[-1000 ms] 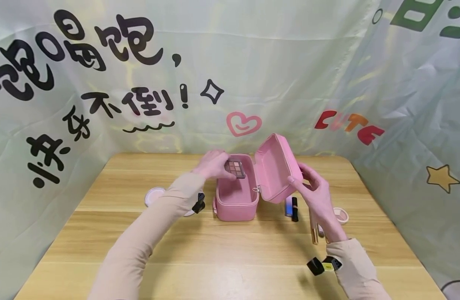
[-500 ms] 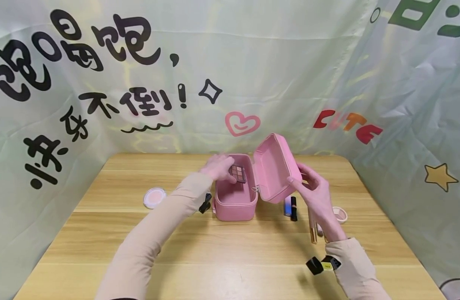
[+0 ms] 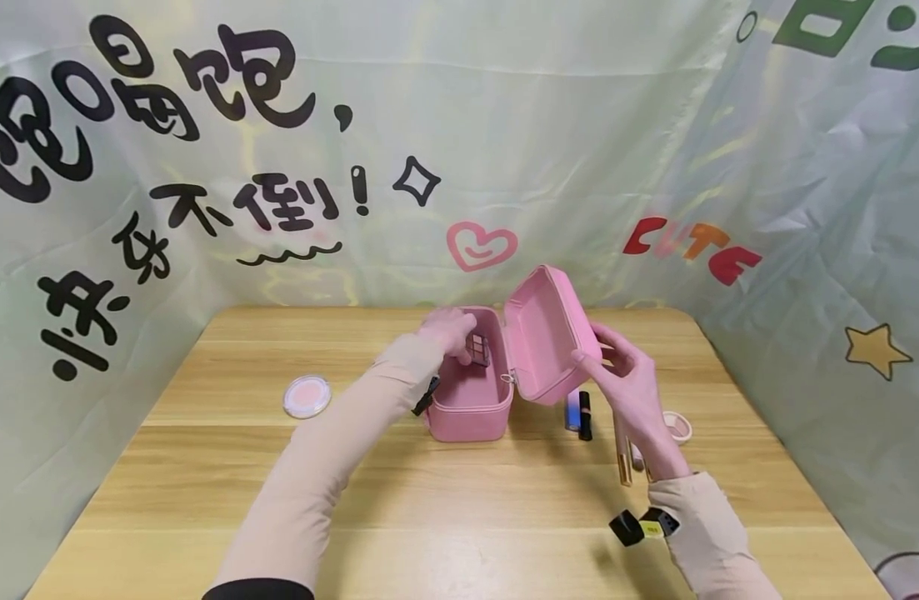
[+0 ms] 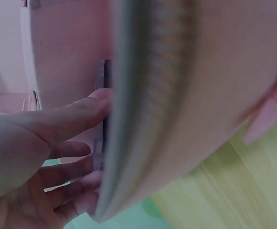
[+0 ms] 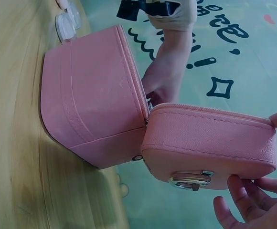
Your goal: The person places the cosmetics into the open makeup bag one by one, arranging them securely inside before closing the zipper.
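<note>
In the head view a pink cosmetic case [image 3: 470, 427] stands on the table with its lid [image 3: 546, 340] swung up to the right. My left hand [image 3: 447, 331] reaches into it and pinches an eyeshadow palette [image 3: 477, 349] between thumb and fingers. The left wrist view shows only a thin edge of that palette [image 4: 100, 78], the case's zipped rim hiding the rest. My right hand [image 3: 631, 383] grips the free end of the lid. From the right wrist view, its thumb is on one side and its fingers lie under the lid [image 5: 210, 136], near a metal buckle [image 5: 191, 180].
On the table [image 3: 399, 533], a round compact [image 3: 307, 397] lies left of the case. To the right are a blue tube [image 3: 572, 412], a black tube [image 3: 585, 416], gold-ended tubes [image 3: 624, 467] and another round compact [image 3: 678, 427]. A printed curtain [image 3: 564, 150] hangs behind.
My left hand has moved right and slightly down into the case, carrying the palette with it. More of the left compact shows. The right hand and lid have stayed nearly still.
</note>
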### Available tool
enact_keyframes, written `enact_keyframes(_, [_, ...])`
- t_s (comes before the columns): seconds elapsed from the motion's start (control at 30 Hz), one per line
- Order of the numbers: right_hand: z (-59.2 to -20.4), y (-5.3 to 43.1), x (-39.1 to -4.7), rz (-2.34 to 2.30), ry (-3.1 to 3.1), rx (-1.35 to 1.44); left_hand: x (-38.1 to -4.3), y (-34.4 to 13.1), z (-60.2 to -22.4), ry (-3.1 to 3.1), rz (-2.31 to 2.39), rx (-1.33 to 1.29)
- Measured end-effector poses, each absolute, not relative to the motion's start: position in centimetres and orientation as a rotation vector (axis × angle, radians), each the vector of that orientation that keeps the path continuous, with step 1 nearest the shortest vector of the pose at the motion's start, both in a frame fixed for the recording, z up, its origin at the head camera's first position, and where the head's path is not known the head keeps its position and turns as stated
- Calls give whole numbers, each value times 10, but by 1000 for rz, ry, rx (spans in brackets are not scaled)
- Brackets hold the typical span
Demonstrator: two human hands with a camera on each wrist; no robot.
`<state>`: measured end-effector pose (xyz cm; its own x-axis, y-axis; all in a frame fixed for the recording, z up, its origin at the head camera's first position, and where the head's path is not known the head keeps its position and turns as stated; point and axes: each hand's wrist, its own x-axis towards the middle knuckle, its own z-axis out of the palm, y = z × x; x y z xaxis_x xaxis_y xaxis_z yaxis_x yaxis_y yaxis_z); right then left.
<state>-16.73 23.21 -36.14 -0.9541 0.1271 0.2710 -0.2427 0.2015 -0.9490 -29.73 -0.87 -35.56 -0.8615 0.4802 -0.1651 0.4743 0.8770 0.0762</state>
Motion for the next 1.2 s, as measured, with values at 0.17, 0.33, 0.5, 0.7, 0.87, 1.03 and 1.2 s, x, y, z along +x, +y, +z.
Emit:
enact_keyframes(0.17, [-361, 231, -167, 1807, -2209, 96, -299, -5, -358, 2829, 24, 717])
enact_keyframes(0.33, [-362, 231, -167, 1808, -2216, 107, -297, -3, -361, 2786, 80, 668])
enact_keyframes(0.5, [-362, 231, -166, 1805, -2218, 106, -294, -3, -367, 2784, 140, 641])
enact_keyframes(0.7, [-363, 230, -166, 1807, -2222, 95, -293, -3, -380, 2799, 115, 627])
enact_keyframes(0.87, [-363, 230, -166, 1818, -2215, 98, -295, -2, -386, 2794, 97, 641])
enact_keyframes(1.03, [-363, 231, -166, 1806, -2215, 117, -297, 0, -389, 2789, 91, 641])
enact_keyframes(1.2, [-362, 233, -165, 1794, -2230, 111, -300, 3, -393, 2778, 89, 633])
